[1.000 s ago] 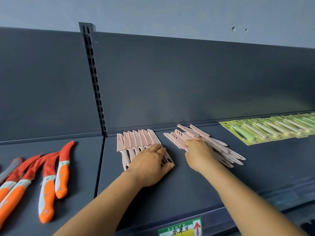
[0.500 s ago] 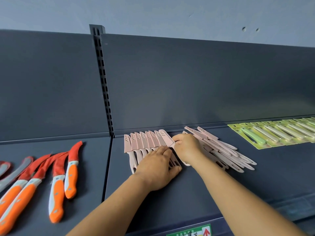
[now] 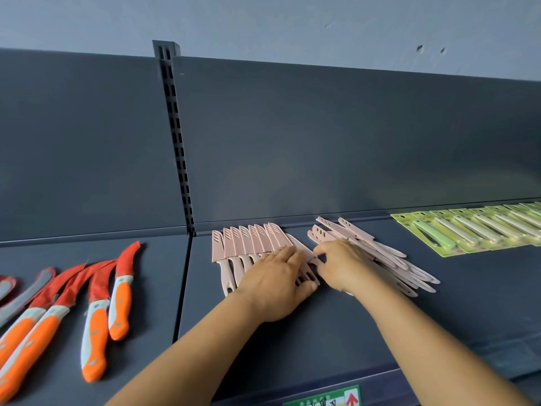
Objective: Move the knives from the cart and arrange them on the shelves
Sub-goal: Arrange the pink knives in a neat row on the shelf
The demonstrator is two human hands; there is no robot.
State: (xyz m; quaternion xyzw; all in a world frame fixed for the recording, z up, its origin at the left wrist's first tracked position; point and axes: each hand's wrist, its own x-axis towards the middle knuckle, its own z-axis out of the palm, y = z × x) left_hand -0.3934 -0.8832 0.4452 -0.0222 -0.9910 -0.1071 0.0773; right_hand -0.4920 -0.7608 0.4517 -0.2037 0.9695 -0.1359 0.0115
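1. Label [image 3: 322,399] in green and white, with a red arrow, is sitting on the shelf's front edge, nearest the camera, below and between the two forearms.
2. Shelf [image 3: 336,332], dark grey and flat, is carrying everything here; bare surface is lying just in front of both hands.
3. The left hand [image 3: 273,284] is lying palm down with straight fingers, pressing on the handles of the row of pink knives [image 3: 248,244]; it is gripping nothing.
4. That row is fanning out from under the left hand's fingers toward the back panel, sheathed blades side by side and overlapping; about eight are showing, though the hand is hiding some handles.
5. The right hand [image 3: 341,265] is sitting just right of the left one, almost touching it, fingers curled and pinching one pink knife [image 3: 304,249] at the row's right end.
6. Beyond and to the right of the right hand, a loose pile of pink knives [image 3: 389,259] is lying crossed over itself; the count cannot be told, since they are overlapping.
7. Well to the left of the left hand, orange-handled knives [image 3: 96,320] with red blade covers are lying on the neighbouring shelf section; five are showing clearly, with more cut off at the edge.
8. Far right of the right hand, green carded packs [image 3: 456,232] are lying in an overlapping row along the back; at least seven are showing.
9. The slotted upright [image 3: 175,136] is rising behind the left hand, dividing the two back panels.
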